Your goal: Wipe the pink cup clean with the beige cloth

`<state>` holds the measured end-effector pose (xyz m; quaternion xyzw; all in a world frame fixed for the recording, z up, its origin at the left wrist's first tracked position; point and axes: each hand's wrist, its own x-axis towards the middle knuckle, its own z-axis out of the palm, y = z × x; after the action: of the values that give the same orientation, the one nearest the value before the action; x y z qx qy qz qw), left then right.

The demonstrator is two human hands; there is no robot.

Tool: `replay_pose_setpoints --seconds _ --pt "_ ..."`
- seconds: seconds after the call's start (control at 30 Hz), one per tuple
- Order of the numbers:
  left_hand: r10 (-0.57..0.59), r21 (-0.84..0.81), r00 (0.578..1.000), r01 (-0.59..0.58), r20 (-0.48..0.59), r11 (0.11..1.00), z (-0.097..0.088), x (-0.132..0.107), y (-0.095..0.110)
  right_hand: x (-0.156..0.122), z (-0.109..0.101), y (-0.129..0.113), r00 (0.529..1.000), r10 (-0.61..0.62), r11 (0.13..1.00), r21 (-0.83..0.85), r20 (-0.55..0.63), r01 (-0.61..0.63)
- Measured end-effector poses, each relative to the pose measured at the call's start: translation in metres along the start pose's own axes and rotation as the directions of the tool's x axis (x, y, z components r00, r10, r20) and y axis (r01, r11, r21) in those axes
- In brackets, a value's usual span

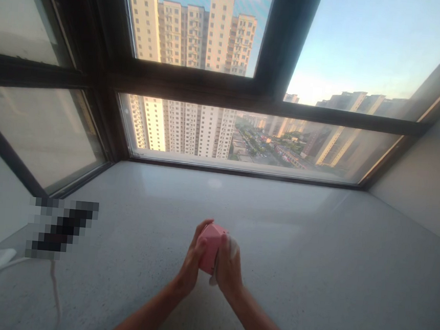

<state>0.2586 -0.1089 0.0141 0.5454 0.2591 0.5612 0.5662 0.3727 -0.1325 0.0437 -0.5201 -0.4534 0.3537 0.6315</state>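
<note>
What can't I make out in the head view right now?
Head view:
- Pink object: its full shape, hidden by the left hand and right hand.
- White cloth: mostly hidden by the right hand.
- Dark item: pixelated by a blur patch.
- White cable: cut off by the bottom edge.

Room on the stone sill (291, 274) between right hand (229, 268) and window glass (284, 140)

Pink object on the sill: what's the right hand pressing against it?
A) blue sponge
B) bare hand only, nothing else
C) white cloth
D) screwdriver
C. The right hand holds a white cloth against the side of the pink object, which the left hand grips from the other side.
</note>
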Motion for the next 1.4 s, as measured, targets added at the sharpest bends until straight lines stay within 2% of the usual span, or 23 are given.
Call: replay_pose_setpoints --seconds 0.07,0.1,0.2,0.23,0.27,0.33,0.43,0.5,0.57,0.63,0.7,0.77,0.83,0.9,0.97,1.0,1.1,1.13,1.17,1.23,1.3,1.33,1.4 --pt "-0.129 -0.08 0.992 0.129 0.004 0.988 0.0 0.0 0.001 0.001 -0.001 0.002 0.991 -0.04 0.996 -0.077 0.125 0.05" --pt "-0.094 -0.057 0.995 0.093 -0.014 0.994 0.0 0.0 0.001 0.003 -0.001 0.003 0.993 -0.009 0.997 -0.077 0.12 0.019" --pt "0.185 0.13 0.981 -0.178 -0.049 0.975 -0.002 0.001 -0.002 0.007 -0.001 0.0 0.982 0.179 0.981 0.083 -0.06 -0.174" --pt "0.209 0.143 0.977 -0.2 -0.045 0.969 -0.003 0.002 -0.002 0.008 -0.001 -0.001 0.974 0.205 0.974 0.122 -0.097 -0.193" --pt "0.164 0.103 0.985 -0.158 -0.048 0.982 -0.002 0.003 -0.002 0.007 -0.001 -0.002 0.979 0.182 0.979 0.113 -0.093 -0.171" --pt "-0.083 -0.097 0.996 0.078 -0.045 0.992 0.0 0.007 0.0 0.006 -0.002 -0.002 1.0 0.016 0.999 -0.043 0.026 -0.015" --pt "-0.408 -0.356 0.913 0.389 0.023 0.85 0.003 0.013 0.005 0.004 -0.006 0.002 0.929 -0.215 0.904 -0.299 0.3 0.305" --pt "-0.466 -0.4 0.884 0.442 0.041 0.803 0.002 0.014 0.006 0.006 -0.007 0.004 0.912 -0.222 0.871 -0.351 0.343 0.344" --pt "-0.425 -0.374 0.905 0.403 0.026 0.835 0.0 0.012 0.005 0.009 -0.007 0.003 0.953 -0.128 0.927 -0.308 0.276 0.214" --pt "-0.271 -0.257 0.962 0.26 -0.009 0.931 -0.003 0.008 0.002 0.013 -0.005 0.0 0.984 0.055 0.991 -0.127 0.172 -0.033" --pt "-0.031 -0.037 1.0 0.031 0.004 0.999 -0.006 0.004 -0.002 0.016 -0.003 -0.002 0.96 0.262 0.951 0.143 0.103 -0.275" --pt "0.161 0.16 0.985 -0.17 0.068 0.972 -0.007 0.0 -0.004 0.016 -0.002 -0.002 0.926 0.369 0.868 0.326 0.079 -0.374" --pt "0.177 0.193 0.981 -0.19 0.081 0.963 -0.006 -0.002 -0.004 0.013 -0.003 0.003 0.946 0.321 0.894 0.315 0.046 -0.319" --pt "0.023 0.07 0.999 -0.025 0.042 0.997 -0.003 -0.003 -0.004 0.009 -0.004 0.008 0.984 0.171 0.97 0.167 0.05 -0.177" --pt "-0.104 -0.033 0.994 0.104 0.018 0.994 -0.001 -0.005 -0.004 0.005 -0.004 0.01 0.993 0.066 0.996 0.048 0.1 -0.071" --pt "-0.085 -0.022 0.996 0.085 -0.001 0.996 0.0 -0.005 -0.005 0.004 -0.004 0.009 0.993 0.061 0.997 0.038 0.102 -0.065" --pt "0.188 0.155 0.98 -0.177 -0.065 0.972 0.0 -0.006 -0.004 0.004 -0.003 0.003 0.988 0.152 0.978 0.143 -0.005 -0.15" --pt "0.218 0.176 0.973 -0.204 -0.068 0.963 0.0 -0.005 -0.003 0.005 -0.002 0.001 0.984 0.177 0.971 0.171 -0.038 -0.168" --pt "0.181 0.151 0.981 -0.169 -0.068 0.974 0.001 -0.004 -0.002 0.006 -0.003 0.0 0.984 0.174 0.972 0.166 -0.045 -0.164" --pt "-0.038 0.004 0.998 0.038 -0.053 0.999 0.002 -0.001 -0.001 0.007 -0.004 0.001 0.995 0.092 0.994 0.061 0.04 -0.094" --pt "-0.189 -0.101 0.981 0.184 -0.044 0.978 0.003 0.001 -0.001 0.009 -0.005 0.002 0.989 0.022 0.999 -0.049 0.149 -0.015" --pt "-0.169 -0.091 0.984 0.163 -0.063 0.982 0.003 0.001 -0.002 0.009 -0.006 0.002 0.988 0.03 0.998 -0.061 0.154 -0.021" --pt "0.023 0.04 0.994 -0.019 -0.106 0.999 0.002 -0.001 -0.004 0.01 -0.005 0.0 0.991 0.117 0.993 0.024 0.069 -0.119"
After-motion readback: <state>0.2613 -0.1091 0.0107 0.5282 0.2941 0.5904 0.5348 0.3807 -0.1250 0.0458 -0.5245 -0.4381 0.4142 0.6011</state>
